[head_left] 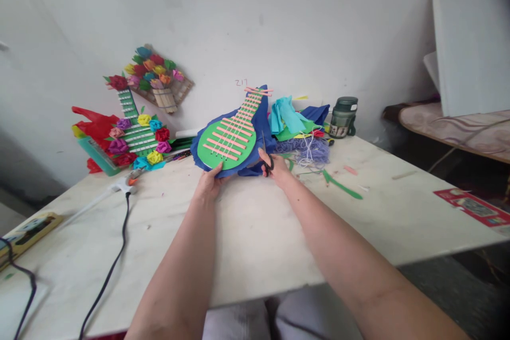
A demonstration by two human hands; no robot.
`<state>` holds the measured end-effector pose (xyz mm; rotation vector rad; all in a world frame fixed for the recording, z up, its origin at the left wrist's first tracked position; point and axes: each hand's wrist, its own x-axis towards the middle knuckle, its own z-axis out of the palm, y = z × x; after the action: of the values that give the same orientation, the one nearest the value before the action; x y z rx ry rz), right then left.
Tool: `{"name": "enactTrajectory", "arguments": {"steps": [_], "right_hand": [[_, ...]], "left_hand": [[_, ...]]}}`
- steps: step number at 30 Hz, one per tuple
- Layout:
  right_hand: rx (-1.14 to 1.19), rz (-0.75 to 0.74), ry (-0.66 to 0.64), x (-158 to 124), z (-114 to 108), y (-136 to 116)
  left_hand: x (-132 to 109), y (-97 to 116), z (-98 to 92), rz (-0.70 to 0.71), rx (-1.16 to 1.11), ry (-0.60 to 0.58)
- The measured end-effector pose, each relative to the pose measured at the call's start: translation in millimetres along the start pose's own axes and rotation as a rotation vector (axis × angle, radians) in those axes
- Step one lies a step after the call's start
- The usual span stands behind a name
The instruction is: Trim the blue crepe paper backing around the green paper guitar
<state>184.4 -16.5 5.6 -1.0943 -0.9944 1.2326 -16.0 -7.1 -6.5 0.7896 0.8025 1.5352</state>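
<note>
A green paper lute (205, 141) with pink strips across it and white strings is tilted up over the table. Blue crepe paper (261, 122) lies behind it and sticks out past its edges. My left hand (210, 183) grips the lute's lower rim, thumb in front. At the right side, my right hand (274, 166) is closed around the black handles of scissors (263, 143). Their blades point up against the blue paper beside the lute's body. Whether the blades are apart I cannot tell.
At left stand a flower-trimmed paper instrument (137, 139), a hot glue gun (125, 183) with its black cord, and a power strip (27, 236). Crepe paper (287, 116), purple shreds (305, 150) and a dark bottle (343, 117) are at right. Green scraps (342, 186) lie nearer.
</note>
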Motion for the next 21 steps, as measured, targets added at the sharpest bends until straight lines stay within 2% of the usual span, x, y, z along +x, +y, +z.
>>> {"name": "enactTrajectory", "arguments": {"steps": [13, 16, 21], "right_hand": [[-0.089, -0.08, 0.131, 3.6, 7.1, 1.4], [-0.068, -0.065, 0.101, 2.5, 3.9, 0.8], [-0.022, -0.009, -0.026, -1.5, -8.5, -2.9]], "left_hand": [[-2.1, 2.4, 2.1, -0.025, -0.02, 0.024], [-1.9, 3.0, 0.4, -0.015, -0.014, 0.012], [0.6, 3.7, -5.1, -0.016, -0.012, -0.033]]}}
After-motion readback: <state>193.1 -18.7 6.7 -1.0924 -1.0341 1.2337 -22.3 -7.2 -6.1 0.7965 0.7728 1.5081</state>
